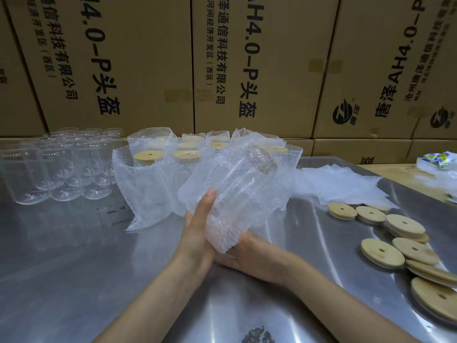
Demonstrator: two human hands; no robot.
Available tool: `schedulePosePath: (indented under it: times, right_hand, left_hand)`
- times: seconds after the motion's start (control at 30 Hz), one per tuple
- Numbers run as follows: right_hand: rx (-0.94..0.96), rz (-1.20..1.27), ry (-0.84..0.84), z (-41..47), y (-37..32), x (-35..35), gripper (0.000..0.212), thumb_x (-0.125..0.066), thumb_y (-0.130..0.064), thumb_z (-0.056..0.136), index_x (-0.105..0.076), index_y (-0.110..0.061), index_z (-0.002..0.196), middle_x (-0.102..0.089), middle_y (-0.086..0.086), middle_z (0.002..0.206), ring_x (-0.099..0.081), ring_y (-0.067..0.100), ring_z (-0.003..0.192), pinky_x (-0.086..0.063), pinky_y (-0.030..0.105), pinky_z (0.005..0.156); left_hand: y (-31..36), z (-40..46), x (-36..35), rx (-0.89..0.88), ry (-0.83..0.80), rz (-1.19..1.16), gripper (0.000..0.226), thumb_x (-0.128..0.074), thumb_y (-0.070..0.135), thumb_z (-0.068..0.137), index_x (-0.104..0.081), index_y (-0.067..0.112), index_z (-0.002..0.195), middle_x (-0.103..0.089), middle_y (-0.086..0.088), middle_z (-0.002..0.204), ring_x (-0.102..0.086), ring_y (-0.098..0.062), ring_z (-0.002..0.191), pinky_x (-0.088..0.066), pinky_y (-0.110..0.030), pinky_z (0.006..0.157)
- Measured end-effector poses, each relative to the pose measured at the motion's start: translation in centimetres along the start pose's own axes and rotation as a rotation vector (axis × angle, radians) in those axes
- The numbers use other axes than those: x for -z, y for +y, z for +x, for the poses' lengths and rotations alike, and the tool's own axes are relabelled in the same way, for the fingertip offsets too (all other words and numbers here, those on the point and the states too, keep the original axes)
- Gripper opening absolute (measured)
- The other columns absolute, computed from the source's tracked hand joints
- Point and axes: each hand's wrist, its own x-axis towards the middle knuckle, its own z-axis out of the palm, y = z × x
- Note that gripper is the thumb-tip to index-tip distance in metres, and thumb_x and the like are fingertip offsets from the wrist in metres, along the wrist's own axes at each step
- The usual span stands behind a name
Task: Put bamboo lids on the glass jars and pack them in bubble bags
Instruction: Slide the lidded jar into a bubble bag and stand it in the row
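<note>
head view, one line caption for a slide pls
Both hands, left hand and right hand, hold a bubble-bagged jar over a steel table, loose bamboo lids alongside.

loose bamboo lids (382, 253) — about nine; hands (197, 233) — two; bare jars (59, 169) uncountable.

Bare jars (57, 167) left — lids (395, 246) right, bagged jars (173, 159) between.
</note>
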Motion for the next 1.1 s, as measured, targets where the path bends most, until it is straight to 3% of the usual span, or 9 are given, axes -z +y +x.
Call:
schedulePosePath:
  times: [0.1, 0.17, 0.27, 0.43, 0.57, 0.67, 0.8, 1.0, 1.1]
  right_hand:
    - [0.194, 0.189, -0.052, 0.2, 0.0, -0.6, 0.091, -0.072, -0.047, 0.080, -0.028, -0.006, 0.150, -0.038, 0.015, 0.151, -0.034, 0.029, 0.141, -0.020, 0.050, 0.119]
    - [0.235, 0.301, -0.028, -0.1, -0.7, -0.6, 0.102, -0.081, -0.053, 0.067, -0.039, 0.001, 0.143, -0.040, 0.025, 0.147, -0.038, 0.037, 0.137, -0.021, 0.053, 0.118]
    - [0.296, 0.418, 0.075, -0.7, -1.7, 0.7, 0.082, -0.084, -0.053, 0.060, -0.064, -0.005, 0.123, -0.057, 0.022, 0.133, -0.052, 0.035, 0.126, -0.032, 0.050, 0.113]
    - [0.521, 0.600, 0.305, -1.6, -4.1, 2.9, 0.056, -0.069, -0.044, 0.075, -0.068, -0.010, 0.120, -0.063, 0.019, 0.125, -0.060, 0.036, 0.117, -0.050, 0.048, 0.097]
    - [0.533, 0.505, 0.304, -2.1, -4.2, 3.5, 0.038, -0.053, -0.038, 0.086, -0.072, -0.015, 0.111, -0.070, 0.014, 0.111, -0.067, 0.031, 0.104, -0.056, 0.040, 0.082]
    - [0.597, 0.320, 0.419, -2.2, -4.6, 3.3, 0.052, -0.062, -0.032, 0.082, -0.059, -0.005, 0.126, -0.064, 0.019, 0.119, -0.062, 0.037, 0.111, -0.053, 0.045, 0.088]
    - [0.633, -0.022, 0.458, -2.4, -4.4, 2.9, 0.053, -0.072, -0.032, 0.069, -0.062, -0.009, 0.116, -0.070, 0.012, 0.106, -0.066, 0.030, 0.103, -0.054, 0.041, 0.088]
    - [0.544, -0.327, 0.363, -2.3, -3.9, 1.4, 0.082, -0.079, -0.045, 0.056, -0.050, -0.009, 0.123, -0.066, 0.009, 0.114, -0.067, 0.014, 0.103, -0.053, 0.021, 0.081]
    - [0.464, -0.314, 0.300, -2.3, -4.0, 1.3, 0.107, -0.079, -0.073, 0.047, -0.046, -0.014, 0.131, -0.064, 0.002, 0.122, -0.063, 0.011, 0.111, -0.051, 0.022, 0.089]
  left_hand:
    - [-1.6, -0.1, 0.1, -0.080, 0.049, 0.111, 0.083, -0.081, 0.042, 0.058, -0.051, 0.011, 0.128, -0.068, -0.014, 0.115, -0.067, -0.031, 0.105, -0.051, -0.049, 0.094]
    - [-2.5, -0.2, 0.2, -0.084, 0.015, 0.175, 0.084, -0.085, 0.046, 0.054, -0.049, 0.016, 0.123, -0.068, -0.014, 0.115, -0.067, -0.032, 0.105, -0.051, -0.051, 0.095]
    - [-3.0, -0.2, 0.4, -0.093, -0.073, 0.209, 0.091, -0.089, 0.051, 0.052, -0.046, 0.022, 0.127, -0.067, -0.010, 0.120, -0.067, -0.028, 0.108, -0.051, -0.049, 0.095]
    - [-3.4, -0.6, 0.5, -0.085, -0.191, 0.321, 0.094, -0.088, 0.046, 0.057, -0.043, 0.026, 0.137, -0.064, -0.003, 0.128, -0.062, -0.024, 0.117, -0.043, -0.054, 0.103]
    - [-3.4, -0.5, 0.3, -0.036, -0.361, 0.392, 0.076, -0.081, 0.028, 0.068, -0.047, 0.021, 0.135, -0.064, -0.006, 0.128, -0.059, -0.025, 0.120, -0.042, -0.049, 0.105]
    - [-2.7, -0.5, 0.5, -0.065, -0.398, 0.473, 0.079, -0.082, 0.025, 0.066, -0.046, 0.016, 0.136, -0.065, -0.006, 0.127, -0.060, -0.023, 0.119, -0.047, -0.041, 0.101]
    - [-1.4, -0.4, 0.4, -0.123, -0.376, 0.552, 0.084, -0.085, 0.030, 0.057, -0.050, 0.017, 0.132, -0.069, 0.001, 0.119, -0.065, -0.014, 0.110, -0.054, -0.024, 0.085]
    - [0.2, -0.5, -0.1, -0.285, -0.433, 0.762, 0.069, -0.086, 0.030, 0.060, -0.057, 0.016, 0.121, -0.070, 0.002, 0.110, -0.067, -0.013, 0.105, -0.055, -0.027, 0.085]
    - [0.7, -0.2, -0.2, -0.317, -0.405, 0.752, 0.067, -0.085, 0.022, 0.063, -0.054, 0.010, 0.122, -0.069, -0.001, 0.109, -0.067, -0.016, 0.104, -0.054, -0.025, 0.081]
